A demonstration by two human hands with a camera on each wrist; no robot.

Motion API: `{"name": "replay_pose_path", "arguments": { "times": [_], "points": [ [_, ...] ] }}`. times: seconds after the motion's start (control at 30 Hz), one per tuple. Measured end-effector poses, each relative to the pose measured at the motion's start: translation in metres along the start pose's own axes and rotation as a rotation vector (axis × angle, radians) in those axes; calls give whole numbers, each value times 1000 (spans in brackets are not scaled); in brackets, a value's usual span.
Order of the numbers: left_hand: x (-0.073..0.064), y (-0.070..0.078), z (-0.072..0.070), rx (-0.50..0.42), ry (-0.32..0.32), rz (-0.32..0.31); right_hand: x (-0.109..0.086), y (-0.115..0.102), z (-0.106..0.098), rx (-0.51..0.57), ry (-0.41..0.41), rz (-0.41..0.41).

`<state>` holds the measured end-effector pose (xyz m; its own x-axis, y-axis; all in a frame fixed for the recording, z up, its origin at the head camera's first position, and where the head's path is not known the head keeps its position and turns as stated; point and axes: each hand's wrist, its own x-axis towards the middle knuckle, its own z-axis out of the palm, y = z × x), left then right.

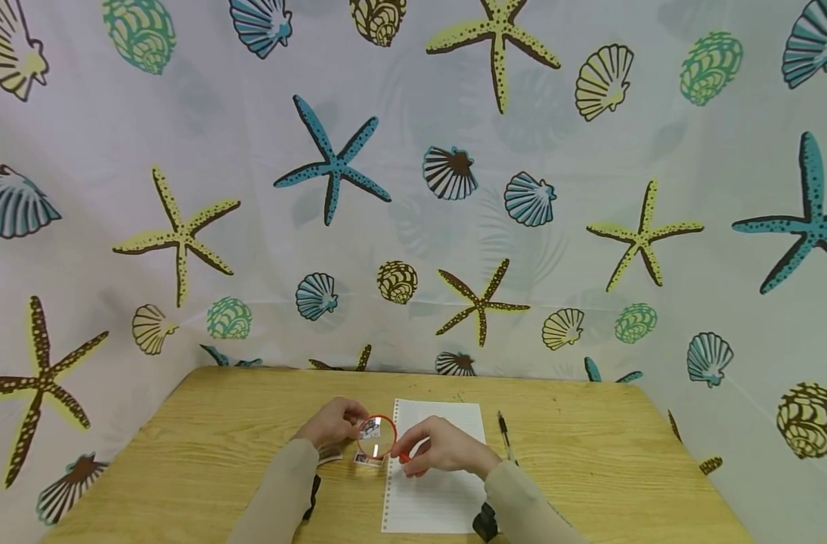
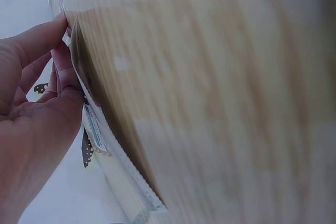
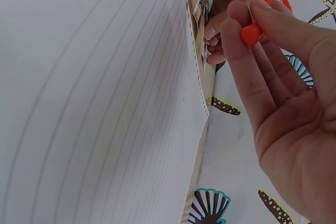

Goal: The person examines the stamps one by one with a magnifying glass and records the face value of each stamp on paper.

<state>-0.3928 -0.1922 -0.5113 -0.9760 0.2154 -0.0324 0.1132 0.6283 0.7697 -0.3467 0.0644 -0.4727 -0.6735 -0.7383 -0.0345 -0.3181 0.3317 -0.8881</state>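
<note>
My right hand [image 1: 447, 447] pinches the handle of a magnifying glass [image 3: 251, 34] between thumb and fingertips. Its round red-orange rim [image 1: 395, 434] is over small printed stamps, left of the lined paper [image 1: 434, 502]. Through the lens shows a stamp [image 1: 370, 429], right at the fingertips of my left hand [image 1: 333, 423]. Thumb and index finger of the left hand [image 2: 39, 82] meet at the edge of this stamp. Closer to me, a curled stamp [image 1: 329, 454] and another stamp [image 1: 369, 459] lie on the table. The held stamp's face is hidden in the left wrist view.
A black pen [image 1: 504, 432] lies to the right of the lined paper. The wooden table [image 1: 611, 461] reaches back to a hanging cloth [image 1: 386, 227] printed with shells and starfish, which also stands along both sides.
</note>
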Motion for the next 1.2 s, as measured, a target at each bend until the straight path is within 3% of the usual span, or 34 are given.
{"name": "replay_pose_path", "arguments": {
  "times": [0.3, 0.9, 1.2],
  "points": [
    [-3, -2, 0, -23, 6, 25, 0, -2, 0, 0, 6, 1],
    [1, 1, -1, -17, -11, -27, -2, -3, 0, -14, -2, 7],
    [-3, 1, -2, -18, -12, 17, -3, -1, -1, -2, 13, 9]
  ]
}}
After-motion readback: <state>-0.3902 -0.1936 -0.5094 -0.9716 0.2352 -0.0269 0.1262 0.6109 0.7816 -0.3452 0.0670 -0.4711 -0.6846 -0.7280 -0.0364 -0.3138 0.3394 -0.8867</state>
